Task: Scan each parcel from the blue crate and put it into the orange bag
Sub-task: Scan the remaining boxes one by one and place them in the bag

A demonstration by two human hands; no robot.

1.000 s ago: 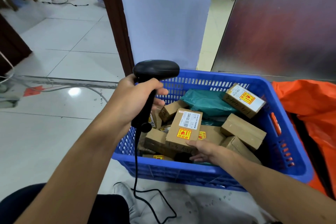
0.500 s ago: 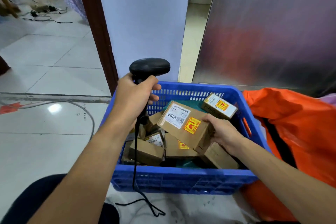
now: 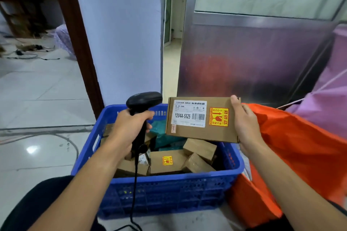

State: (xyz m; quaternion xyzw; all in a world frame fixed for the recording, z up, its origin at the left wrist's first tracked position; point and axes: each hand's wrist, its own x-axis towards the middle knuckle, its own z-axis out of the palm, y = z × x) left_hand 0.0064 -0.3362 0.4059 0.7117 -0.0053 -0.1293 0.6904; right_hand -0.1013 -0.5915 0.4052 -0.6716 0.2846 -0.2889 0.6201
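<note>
Lifted since earlier: parcel (image 3: 201, 118) is now clear above the crate, label facing the camera. Bag (image 3: 300, 146) lower right, just beside crate (image 3: 169, 180) at lower centre. Best to aim scanner (image 3: 143, 99) square at the barcode and hold the parcel steady. Left hand (image 3: 127, 129) wraps the scanner grip. Right hand (image 3: 244, 124) clamps the parcel's right edge, thumb on front.

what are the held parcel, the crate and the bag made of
Held parcel: brown cardboard, matte, with crisp folded edges. Blue crate: rigid moulded plastic, perforated walls, slight sheen. Orange bag: thin soft sheet, probably plastic or woven fabric, going by its creases and folds.
</note>
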